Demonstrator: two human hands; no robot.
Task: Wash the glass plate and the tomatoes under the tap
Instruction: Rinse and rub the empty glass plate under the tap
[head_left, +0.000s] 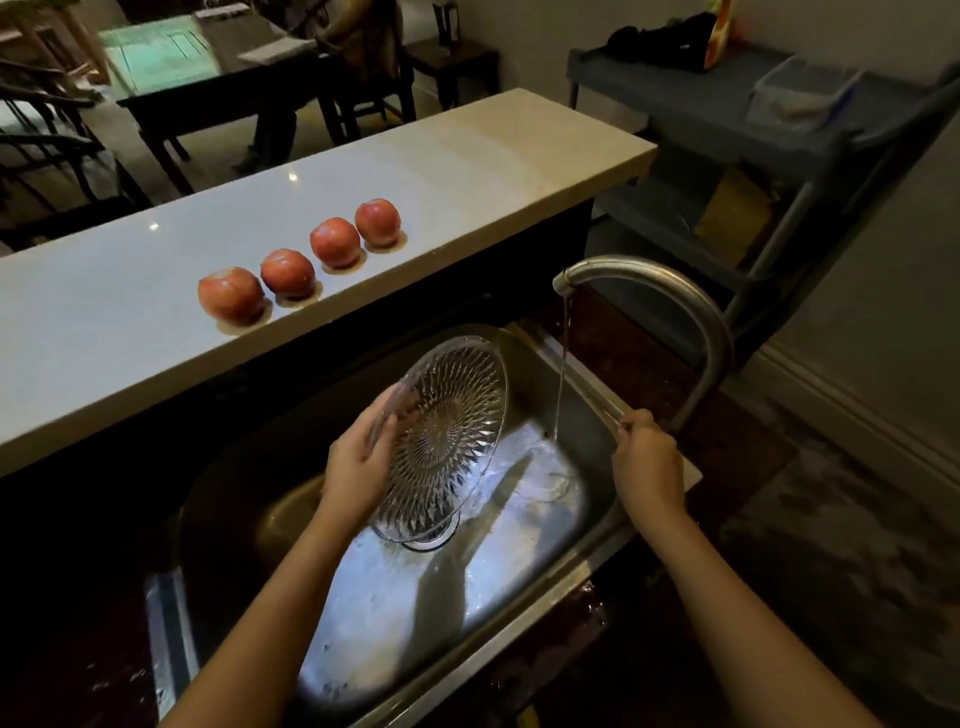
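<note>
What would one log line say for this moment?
left hand holds glass plate over sink | right hand grips tap lever | water running | four tomatoes on counter

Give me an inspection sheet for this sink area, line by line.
Surface: steel sink, wet; pale counter behind it.
Job's things: glass plate tilted over sink, beside the stream, not under it; four tomatoes in a row on counter; tap running.
Clutter: clear tub on grey cart.
Hands: left hand grips plate's rim; right hand grips tap lever.
Cables: nothing seen.
Surroundings: dining table, chairs beyond counter.
</note>
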